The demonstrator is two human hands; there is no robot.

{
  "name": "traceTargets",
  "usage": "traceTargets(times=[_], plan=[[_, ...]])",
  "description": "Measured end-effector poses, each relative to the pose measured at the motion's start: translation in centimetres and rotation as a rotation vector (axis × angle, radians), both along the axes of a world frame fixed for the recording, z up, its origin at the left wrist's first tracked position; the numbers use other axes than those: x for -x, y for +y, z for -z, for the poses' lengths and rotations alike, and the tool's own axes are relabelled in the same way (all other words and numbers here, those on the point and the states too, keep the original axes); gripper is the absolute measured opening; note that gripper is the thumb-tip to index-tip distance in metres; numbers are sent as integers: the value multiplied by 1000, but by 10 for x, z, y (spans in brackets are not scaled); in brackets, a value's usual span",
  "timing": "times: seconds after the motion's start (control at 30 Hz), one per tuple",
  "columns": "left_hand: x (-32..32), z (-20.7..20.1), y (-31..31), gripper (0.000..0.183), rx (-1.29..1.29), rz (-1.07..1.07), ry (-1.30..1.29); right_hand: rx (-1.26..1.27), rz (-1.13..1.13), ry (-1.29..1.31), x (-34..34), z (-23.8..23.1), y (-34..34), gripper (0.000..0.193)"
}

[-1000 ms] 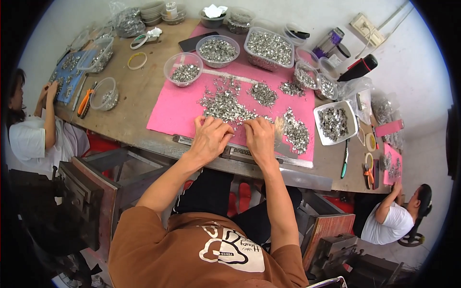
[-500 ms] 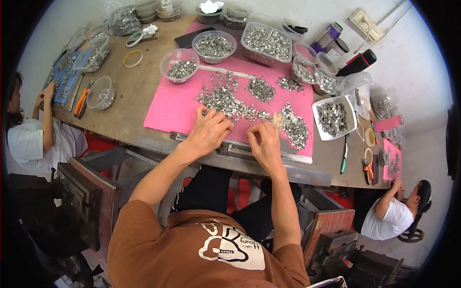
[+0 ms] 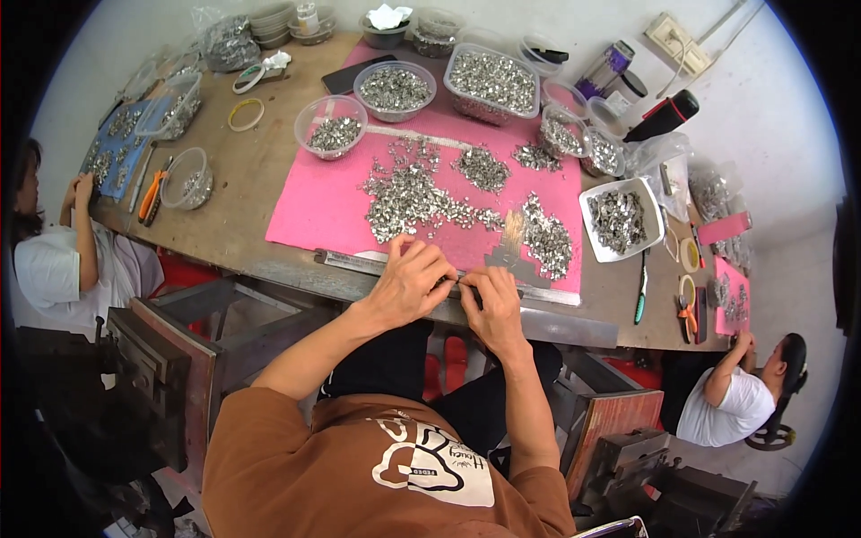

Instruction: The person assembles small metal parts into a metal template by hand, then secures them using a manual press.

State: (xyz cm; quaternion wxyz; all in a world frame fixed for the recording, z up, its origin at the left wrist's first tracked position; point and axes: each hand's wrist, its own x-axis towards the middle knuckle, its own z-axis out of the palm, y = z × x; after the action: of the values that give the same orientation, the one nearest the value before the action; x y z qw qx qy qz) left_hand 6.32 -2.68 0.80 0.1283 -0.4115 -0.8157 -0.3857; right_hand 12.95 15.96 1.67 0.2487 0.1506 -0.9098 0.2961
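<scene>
Above the front edge of the table, my left hand (image 3: 409, 283) and my right hand (image 3: 492, 303) almost meet. Thumb and fingers are pinched on each; whatever sits between the tips is too small to make out. Beneath them a long metal bar (image 3: 354, 262) runs along the edge of a pink mat (image 3: 300, 211). Just beyond my left hand spreads a large pile of small silvery metal pieces (image 3: 404, 197). A tan, bristle-like strip (image 3: 513, 228) lies past my right hand, with a grey flat piece (image 3: 516, 261) and another pile of metal pieces (image 3: 547, 238) beside it.
Behind the piles stand a round bowl (image 3: 395, 92), a smaller bowl (image 3: 330, 127) and a rectangular tub (image 3: 492, 82) of metal pieces. To the right are a white dish (image 3: 617, 219) and a green-handled tool (image 3: 641, 289). Co-workers sit at left (image 3: 67, 269) and right (image 3: 726, 408).
My left hand has left the pile's edge and moved toward me and right. My right hand has come slightly nearer; the fingertips of both are now close together over the bar.
</scene>
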Motion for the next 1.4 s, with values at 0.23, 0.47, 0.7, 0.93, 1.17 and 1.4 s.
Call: traceTargets(times=[0.23, 0.47, 0.7, 0.93, 1.17, 1.4], plan=[[-1, -2, -2, 11, 0, 0, 30, 80, -29, -41, 22, -4, 5, 13], [-2, 5, -7, 15, -97, 2, -71, -46, -11, -1, 85, 10, -7, 9], [-3, 4, -14, 14, -145, 15, -94, -205, -60, -4, 94, 11, -9, 8], [-3, 4, -15, 15, -162, 12, -98, -18, -91, -104, 84, 6, 5, 7], [-2, 3, -14, 14, -155, 2, -148, -86, -60, -68, 92, 13, -2, 6], [-5, 4, -11, 14, -90, 3, -74, -147, -50, -58, 91, 7, -2, 7]])
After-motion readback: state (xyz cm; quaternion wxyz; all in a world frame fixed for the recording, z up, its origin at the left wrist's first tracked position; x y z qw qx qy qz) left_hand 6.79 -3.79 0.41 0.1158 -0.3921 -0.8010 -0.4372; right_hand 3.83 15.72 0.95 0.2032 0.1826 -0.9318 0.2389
